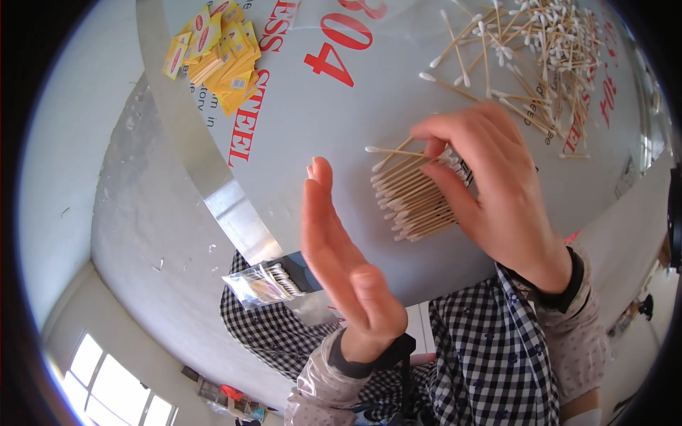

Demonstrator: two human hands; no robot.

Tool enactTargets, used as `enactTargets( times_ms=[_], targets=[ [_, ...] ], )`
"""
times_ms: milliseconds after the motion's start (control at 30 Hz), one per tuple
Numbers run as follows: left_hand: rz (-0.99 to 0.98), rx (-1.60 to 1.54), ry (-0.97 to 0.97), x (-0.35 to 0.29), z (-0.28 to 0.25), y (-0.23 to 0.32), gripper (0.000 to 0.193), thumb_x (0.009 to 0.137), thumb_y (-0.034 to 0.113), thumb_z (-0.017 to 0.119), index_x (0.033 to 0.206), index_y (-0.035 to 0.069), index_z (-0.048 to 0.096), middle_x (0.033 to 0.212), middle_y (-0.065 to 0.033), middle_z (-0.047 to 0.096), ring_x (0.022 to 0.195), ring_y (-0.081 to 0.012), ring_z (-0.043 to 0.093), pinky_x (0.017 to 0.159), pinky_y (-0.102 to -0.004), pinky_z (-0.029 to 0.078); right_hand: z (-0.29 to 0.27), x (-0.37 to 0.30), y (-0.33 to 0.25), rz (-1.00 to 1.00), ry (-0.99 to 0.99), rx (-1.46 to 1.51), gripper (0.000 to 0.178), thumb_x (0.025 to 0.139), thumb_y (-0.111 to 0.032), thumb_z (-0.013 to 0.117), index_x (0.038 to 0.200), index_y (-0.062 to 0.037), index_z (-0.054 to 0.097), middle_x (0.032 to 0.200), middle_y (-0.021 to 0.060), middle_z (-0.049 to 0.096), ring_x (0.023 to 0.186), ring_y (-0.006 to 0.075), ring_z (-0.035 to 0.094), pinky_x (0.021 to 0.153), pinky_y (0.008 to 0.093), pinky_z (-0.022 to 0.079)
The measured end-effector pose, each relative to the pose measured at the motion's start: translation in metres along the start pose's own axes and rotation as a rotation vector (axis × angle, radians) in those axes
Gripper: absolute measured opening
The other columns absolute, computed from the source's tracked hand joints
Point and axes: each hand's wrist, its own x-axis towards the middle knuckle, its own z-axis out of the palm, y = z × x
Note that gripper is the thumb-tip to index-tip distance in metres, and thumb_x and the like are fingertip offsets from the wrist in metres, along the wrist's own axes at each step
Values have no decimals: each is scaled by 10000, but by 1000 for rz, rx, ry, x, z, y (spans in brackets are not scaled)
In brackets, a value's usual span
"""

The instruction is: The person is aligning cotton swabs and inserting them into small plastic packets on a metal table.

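A neat row of cotton swabs with wooden sticks and white tips lies side by side on the grey table. My right hand is over the right end of this row, thumb and forefinger curled around a swab at its far side; the other fingers are partly hidden and slightly blurred. My left hand is held up to the left of the row, its fingers stretched out and holding nothing. A loose heap of cotton swabs spreads across the far right.
Small yellow packets are piled at the far left. A clear bag of swabs lies by the table's near left edge, close to my left wrist. The table has a shiny metal edge strip and printed lettering.
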Motion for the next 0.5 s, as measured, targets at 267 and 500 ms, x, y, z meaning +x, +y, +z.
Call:
enactTargets(
  times_ms=[267,500],
  targets=[
    [211,632,-352,-10,-13,-7,860,956,382,569,1498,-114,121,1553,-350,135,1457,-510,72,1158,-580,59,3,17,-1,-54,18,-108,189,753,65,640,903,-36,588,803,78,575,758,284,549,724,374,446],
    [245,828,-353,-12,2,5,903,933,385,599,1481,-150,120,1525,-398,137,1444,-532,101,1157,-586,72,1,40,10,-270,-175,-151,144,691,41,602,811,-27,562,816,62,570,795,281,529,712,377,447]
  ],
)
